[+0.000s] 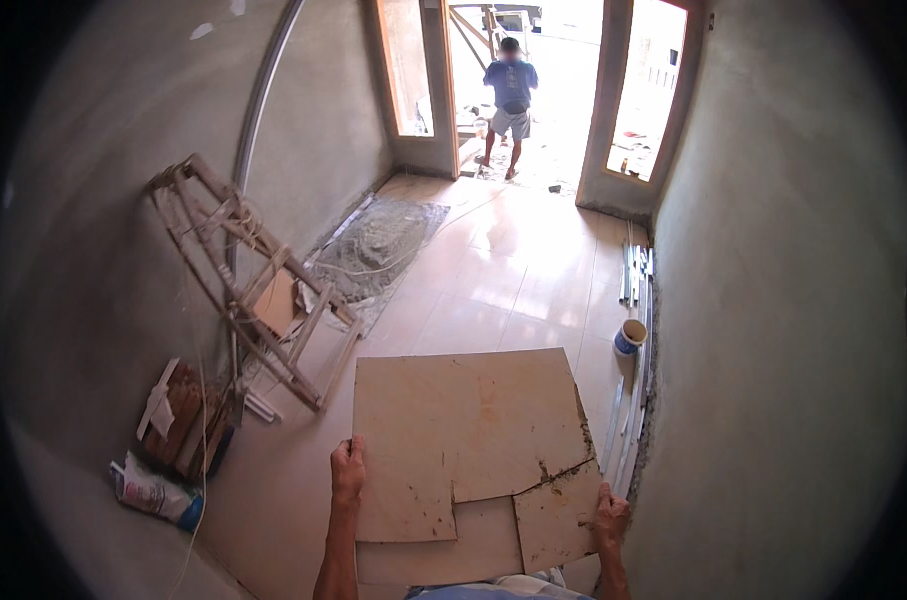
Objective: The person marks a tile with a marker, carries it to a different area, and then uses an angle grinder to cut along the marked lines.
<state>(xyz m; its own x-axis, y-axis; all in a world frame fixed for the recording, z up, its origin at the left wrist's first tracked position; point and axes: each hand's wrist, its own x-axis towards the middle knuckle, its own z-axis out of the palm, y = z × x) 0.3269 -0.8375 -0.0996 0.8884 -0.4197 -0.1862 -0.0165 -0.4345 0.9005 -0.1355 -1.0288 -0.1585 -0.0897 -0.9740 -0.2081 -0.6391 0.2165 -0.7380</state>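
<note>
**Cracked tile slabs carried down a narrow hallway**

Held flat at waist height: a stack of broken beige tile pieces (468, 440), matte and dusty, with rust-brown stains and a jagged crack across the lower right corner. Left hand (348, 470) gripping the left edge, fingers curled over the top face. Right hand (609, 515) clasped on the lower right corner fragment, fingers wrapped around its rim. Pieces overlapping loosely, edges misaligned, nothing binding them together.

Likely trouble: the cracked corner fragment parting along its fracture line under its own weight, or an upper piece sliding off if the stack tips. Sharp chipped edges against bare palms also a cutting risk.

Below, a glossy cream tiled floor (513, 270), smooth and reflective. To the left, a wooden trestle frame (243, 275) leaning on the rough grey plaster wall, crumpled bags (153, 490) beneath it. By the right wall, a small blue-and-white tub (630, 337) and thin white strips (635, 275). Far off in the doorway, a person in a blue shirt (510, 100).
</note>
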